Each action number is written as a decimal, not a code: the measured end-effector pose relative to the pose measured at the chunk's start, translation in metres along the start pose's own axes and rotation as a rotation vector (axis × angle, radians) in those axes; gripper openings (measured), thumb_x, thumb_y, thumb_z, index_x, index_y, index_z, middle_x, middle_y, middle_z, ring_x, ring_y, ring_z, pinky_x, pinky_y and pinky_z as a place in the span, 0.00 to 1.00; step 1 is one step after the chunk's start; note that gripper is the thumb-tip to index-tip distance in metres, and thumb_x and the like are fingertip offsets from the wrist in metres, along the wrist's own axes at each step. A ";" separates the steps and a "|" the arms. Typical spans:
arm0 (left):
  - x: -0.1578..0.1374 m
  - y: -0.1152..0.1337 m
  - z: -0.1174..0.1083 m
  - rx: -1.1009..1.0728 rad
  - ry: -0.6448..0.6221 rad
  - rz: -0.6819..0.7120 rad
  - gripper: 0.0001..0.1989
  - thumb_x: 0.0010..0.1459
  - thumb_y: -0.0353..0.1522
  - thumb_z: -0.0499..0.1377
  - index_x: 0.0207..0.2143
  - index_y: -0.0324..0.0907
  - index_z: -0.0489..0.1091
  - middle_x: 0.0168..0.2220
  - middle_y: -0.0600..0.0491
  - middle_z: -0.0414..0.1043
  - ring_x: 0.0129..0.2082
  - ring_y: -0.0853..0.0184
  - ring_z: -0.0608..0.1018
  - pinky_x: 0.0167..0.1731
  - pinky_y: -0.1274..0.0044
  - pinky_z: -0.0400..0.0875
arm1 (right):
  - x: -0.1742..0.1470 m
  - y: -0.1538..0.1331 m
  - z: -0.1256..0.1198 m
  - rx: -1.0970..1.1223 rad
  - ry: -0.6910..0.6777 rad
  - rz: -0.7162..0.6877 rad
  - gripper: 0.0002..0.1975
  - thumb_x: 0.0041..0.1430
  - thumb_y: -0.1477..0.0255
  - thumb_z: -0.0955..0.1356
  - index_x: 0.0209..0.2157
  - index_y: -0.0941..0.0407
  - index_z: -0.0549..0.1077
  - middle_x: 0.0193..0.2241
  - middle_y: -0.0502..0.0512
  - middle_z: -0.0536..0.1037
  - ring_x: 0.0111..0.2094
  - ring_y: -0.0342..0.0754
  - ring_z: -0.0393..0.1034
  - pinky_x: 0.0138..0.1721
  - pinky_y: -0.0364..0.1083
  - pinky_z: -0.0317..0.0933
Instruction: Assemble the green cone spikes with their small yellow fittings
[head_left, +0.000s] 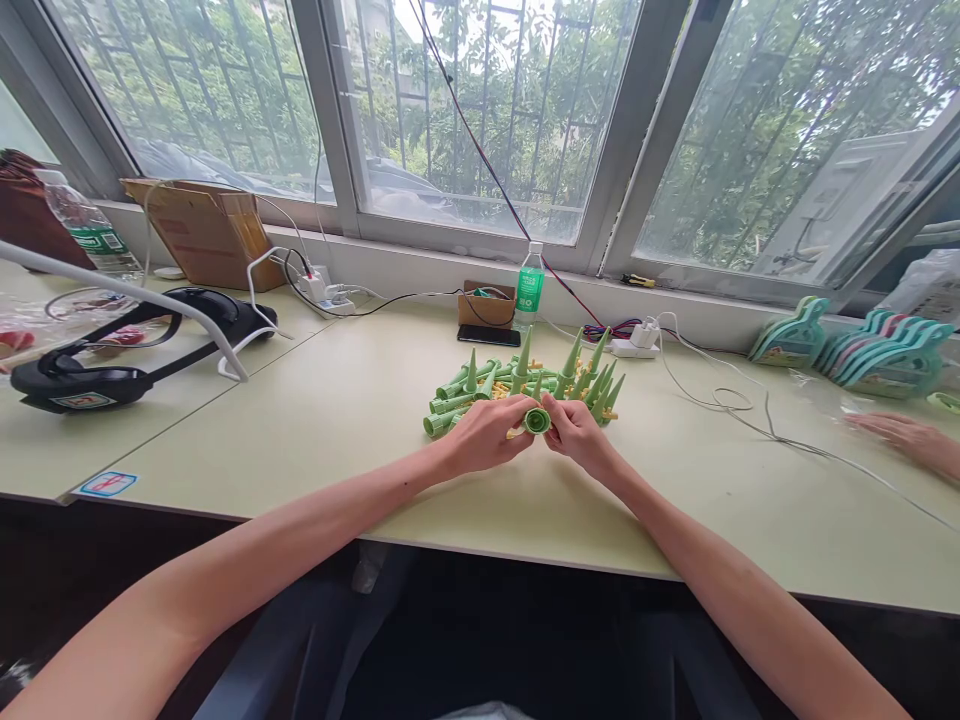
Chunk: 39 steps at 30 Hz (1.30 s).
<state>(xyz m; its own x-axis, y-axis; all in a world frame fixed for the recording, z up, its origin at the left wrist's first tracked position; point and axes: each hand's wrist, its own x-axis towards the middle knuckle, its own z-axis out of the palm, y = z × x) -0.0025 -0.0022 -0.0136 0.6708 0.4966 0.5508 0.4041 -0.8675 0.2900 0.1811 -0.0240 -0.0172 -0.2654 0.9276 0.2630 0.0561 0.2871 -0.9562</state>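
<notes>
Between my two hands is a green plastic tube (537, 421), its round hollow end facing me. My left hand (487, 432) is closed round its left side, and my right hand (576, 432) pinches it from the right. Just beyond my hands lies a pile of similar green tubes (450, 405). Several pointed green cones (568, 362) stand or lean at the right of the pile. Small yellow pieces (613, 416) show among the green parts. My fingers hide most of the held tube.
Behind the pile are a phone (489, 336), a small cardboard box (487, 303) and a water bottle (529, 285). A black headset (135, 350) lies left. White cables (765, 425) cross the right side, where another person's hand (904, 440) rests near teal plastic pieces (885, 355).
</notes>
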 end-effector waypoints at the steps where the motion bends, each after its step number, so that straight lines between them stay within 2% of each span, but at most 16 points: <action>1: 0.000 -0.001 0.001 -0.010 0.012 -0.016 0.06 0.56 0.27 0.55 0.37 0.41 0.67 0.29 0.55 0.67 0.23 0.71 0.66 0.26 0.78 0.58 | 0.000 0.000 0.000 0.000 0.003 -0.007 0.33 0.57 0.42 0.65 0.15 0.54 0.56 0.10 0.44 0.54 0.13 0.37 0.48 0.15 0.42 0.42; 5: 0.001 -0.003 0.007 -0.058 0.074 -0.088 0.09 0.56 0.27 0.57 0.41 0.42 0.68 0.32 0.56 0.70 0.23 0.73 0.66 0.27 0.79 0.60 | 0.000 0.000 0.001 0.010 0.004 -0.039 0.32 0.58 0.43 0.65 0.16 0.54 0.56 0.12 0.44 0.54 0.14 0.37 0.48 0.16 0.42 0.42; 7: 0.002 -0.002 0.007 -0.078 0.107 -0.145 0.10 0.55 0.27 0.58 0.41 0.42 0.68 0.30 0.58 0.69 0.22 0.74 0.64 0.27 0.80 0.59 | 0.000 0.001 0.001 0.013 0.008 -0.046 0.32 0.58 0.43 0.65 0.17 0.54 0.56 0.12 0.44 0.55 0.14 0.37 0.48 0.16 0.42 0.42; 12: 0.004 0.004 0.002 -0.118 0.214 -0.316 0.12 0.49 0.28 0.60 0.37 0.43 0.62 0.21 0.64 0.59 0.19 0.74 0.61 0.24 0.80 0.57 | -0.001 0.001 0.002 0.004 0.027 -0.063 0.31 0.59 0.43 0.64 0.18 0.54 0.56 0.13 0.44 0.56 0.14 0.37 0.48 0.15 0.42 0.42; 17: 0.005 0.004 0.000 -0.160 0.298 -0.350 0.12 0.49 0.31 0.61 0.27 0.43 0.58 0.19 0.63 0.56 0.19 0.75 0.57 0.23 0.80 0.54 | -0.001 0.002 0.002 -0.016 0.038 -0.087 0.30 0.61 0.44 0.63 0.19 0.54 0.56 0.13 0.44 0.57 0.14 0.38 0.49 0.16 0.42 0.43; 22: 0.007 0.003 0.002 -0.273 0.274 -0.330 0.15 0.50 0.31 0.59 0.17 0.40 0.56 0.16 0.60 0.56 0.19 0.75 0.58 0.21 0.80 0.53 | -0.003 0.001 0.002 -0.069 0.076 -0.118 0.30 0.62 0.44 0.62 0.20 0.54 0.56 0.13 0.44 0.57 0.14 0.38 0.50 0.16 0.42 0.44; 26: 0.008 0.009 -0.003 -0.539 0.186 -0.363 0.11 0.54 0.33 0.58 0.21 0.39 0.64 0.17 0.60 0.58 0.18 0.76 0.61 0.18 0.81 0.55 | -0.004 -0.001 0.001 -0.103 0.112 -0.156 0.29 0.64 0.46 0.61 0.21 0.54 0.57 0.14 0.45 0.59 0.15 0.38 0.51 0.17 0.42 0.46; 30: 0.008 0.012 -0.007 -0.748 0.142 -0.413 0.16 0.61 0.37 0.53 0.22 0.39 0.63 0.15 0.59 0.60 0.14 0.75 0.62 0.16 0.81 0.57 | -0.005 -0.004 0.001 -0.111 0.118 -0.145 0.28 0.64 0.46 0.61 0.22 0.54 0.59 0.15 0.45 0.59 0.15 0.38 0.51 0.18 0.42 0.46; 35: 0.007 0.008 -0.007 -0.750 0.146 -0.391 0.26 0.67 0.47 0.48 0.20 0.39 0.60 0.14 0.57 0.62 0.14 0.75 0.63 0.17 0.81 0.59 | -0.006 -0.007 0.001 -0.132 0.109 -0.134 0.28 0.62 0.45 0.62 0.22 0.54 0.59 0.15 0.44 0.59 0.16 0.39 0.51 0.18 0.42 0.47; 39: 0.006 0.008 -0.006 -0.736 0.111 -0.382 0.26 0.63 0.50 0.55 0.22 0.40 0.58 0.16 0.59 0.59 0.15 0.76 0.64 0.18 0.81 0.60 | -0.007 -0.005 0.001 -0.157 0.089 -0.159 0.28 0.64 0.46 0.61 0.22 0.54 0.58 0.15 0.45 0.60 0.16 0.39 0.52 0.18 0.42 0.48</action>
<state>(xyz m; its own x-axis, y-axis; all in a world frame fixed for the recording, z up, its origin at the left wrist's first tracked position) 0.0008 -0.0066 -0.0031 0.4890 0.7880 0.3741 0.0562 -0.4564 0.8880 0.1821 -0.0315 -0.0145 -0.1972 0.8833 0.4252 0.1710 0.4581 -0.8723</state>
